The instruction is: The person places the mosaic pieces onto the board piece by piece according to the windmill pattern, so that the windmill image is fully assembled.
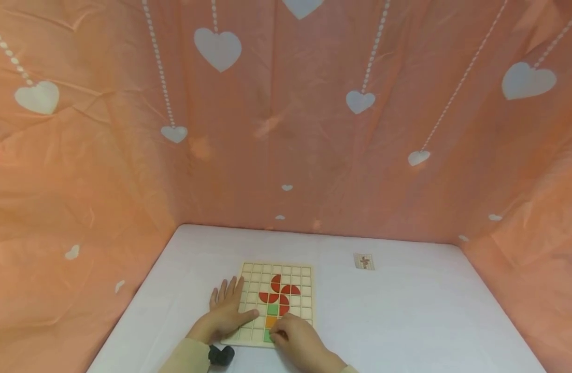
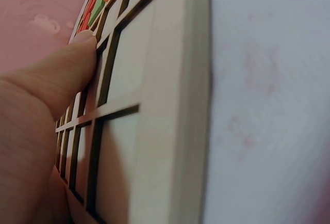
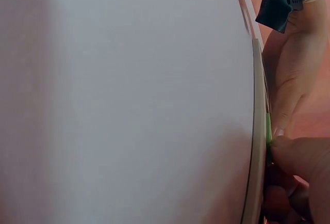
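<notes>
A pale wooden grid board [image 1: 249, 331] lies on the table, with red quarter-round pieces [image 1: 286, 305] set in a pinwheel near its middle. Below them a column holds a green square tile [image 1: 273, 309], an orange square tile [image 1: 271, 321] and, in the bottom row, a second green tile [image 1: 267, 336]. My right hand [image 1: 297, 339] pinches this bottom tile with thumb and curled fingers, which partly cover it. My left hand [image 1: 225, 313] rests with spread fingers along the board's left side; its thumb [image 2: 77, 59] lies over the grid.
A small card [image 1: 364, 261] with a red pinwheel picture lies to the right of the board, farther back. A black wrist device [image 1: 220, 356] sits at the left cuff. Peach cloth [image 1: 314, 155] with white hearts hangs around the white table [image 1: 407, 311].
</notes>
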`<action>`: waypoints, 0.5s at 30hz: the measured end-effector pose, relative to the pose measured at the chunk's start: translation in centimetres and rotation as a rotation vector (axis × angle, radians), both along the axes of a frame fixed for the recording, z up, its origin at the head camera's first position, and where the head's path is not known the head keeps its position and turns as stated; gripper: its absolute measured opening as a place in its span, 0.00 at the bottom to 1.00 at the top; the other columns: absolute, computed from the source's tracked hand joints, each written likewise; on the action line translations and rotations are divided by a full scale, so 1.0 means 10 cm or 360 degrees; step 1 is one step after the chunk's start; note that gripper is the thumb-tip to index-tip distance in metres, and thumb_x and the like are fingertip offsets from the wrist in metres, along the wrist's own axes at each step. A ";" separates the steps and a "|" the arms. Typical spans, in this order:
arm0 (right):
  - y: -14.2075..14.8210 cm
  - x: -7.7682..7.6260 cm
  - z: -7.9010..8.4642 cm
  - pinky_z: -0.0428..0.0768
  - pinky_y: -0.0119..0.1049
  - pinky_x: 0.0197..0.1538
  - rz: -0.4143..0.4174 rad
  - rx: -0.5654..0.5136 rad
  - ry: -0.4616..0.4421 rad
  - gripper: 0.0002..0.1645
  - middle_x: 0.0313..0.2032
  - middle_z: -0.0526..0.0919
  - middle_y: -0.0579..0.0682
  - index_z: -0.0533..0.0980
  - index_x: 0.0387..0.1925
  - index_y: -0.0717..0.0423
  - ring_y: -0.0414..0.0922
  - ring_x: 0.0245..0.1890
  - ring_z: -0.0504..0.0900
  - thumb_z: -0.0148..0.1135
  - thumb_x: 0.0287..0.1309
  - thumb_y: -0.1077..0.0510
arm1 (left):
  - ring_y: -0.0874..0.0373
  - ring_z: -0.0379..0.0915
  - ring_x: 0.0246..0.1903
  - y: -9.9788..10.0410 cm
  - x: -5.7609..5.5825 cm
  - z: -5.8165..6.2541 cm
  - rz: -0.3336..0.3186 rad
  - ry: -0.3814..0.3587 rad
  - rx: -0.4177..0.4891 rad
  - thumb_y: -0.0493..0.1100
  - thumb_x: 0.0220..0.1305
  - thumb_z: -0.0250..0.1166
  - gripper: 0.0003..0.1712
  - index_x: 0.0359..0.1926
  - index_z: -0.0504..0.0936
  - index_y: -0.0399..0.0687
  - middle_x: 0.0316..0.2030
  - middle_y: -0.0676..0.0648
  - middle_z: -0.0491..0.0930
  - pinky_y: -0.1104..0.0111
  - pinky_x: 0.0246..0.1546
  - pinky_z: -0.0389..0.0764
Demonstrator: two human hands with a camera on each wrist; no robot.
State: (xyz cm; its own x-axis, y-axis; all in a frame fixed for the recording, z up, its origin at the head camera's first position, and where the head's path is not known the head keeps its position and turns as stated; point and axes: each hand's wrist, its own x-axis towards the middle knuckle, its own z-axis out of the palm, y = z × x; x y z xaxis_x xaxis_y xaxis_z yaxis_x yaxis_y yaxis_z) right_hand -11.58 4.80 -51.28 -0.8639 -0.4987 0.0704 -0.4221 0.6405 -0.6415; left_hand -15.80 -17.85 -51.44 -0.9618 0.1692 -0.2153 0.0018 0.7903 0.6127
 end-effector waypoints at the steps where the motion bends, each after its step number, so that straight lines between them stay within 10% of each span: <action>1: 0.00 0.00 -0.01 0.77 0.28 0.35 -0.0001 -0.0013 -0.0010 0.03 0.29 0.74 0.30 0.84 0.33 0.47 0.28 0.30 0.72 0.66 0.59 0.56 | 0.35 0.20 0.71 0.00 0.00 -0.01 0.0003 -0.0006 0.0006 0.65 0.57 0.65 0.61 0.75 0.42 0.37 0.74 0.32 0.34 0.43 0.65 0.20; 15: -0.04 -0.02 -0.09 0.76 0.28 0.34 -0.0021 -0.0102 -0.0135 0.02 0.31 0.75 0.31 0.83 0.34 0.46 0.30 0.30 0.72 0.66 0.60 0.55 | 0.35 0.18 0.71 -0.07 -0.02 -0.13 -0.0005 0.0005 0.0015 0.67 0.57 0.63 0.60 0.76 0.44 0.42 0.74 0.33 0.33 0.45 0.64 0.17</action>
State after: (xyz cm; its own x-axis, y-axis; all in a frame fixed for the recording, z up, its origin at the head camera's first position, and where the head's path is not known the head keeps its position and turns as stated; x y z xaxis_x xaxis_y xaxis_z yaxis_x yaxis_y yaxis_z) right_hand -11.76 4.42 -52.22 -0.8745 -0.4843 0.0281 -0.3564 0.6022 -0.7144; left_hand -15.95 -18.52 -52.77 -0.9618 0.1744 -0.2108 0.0062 0.7843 0.6204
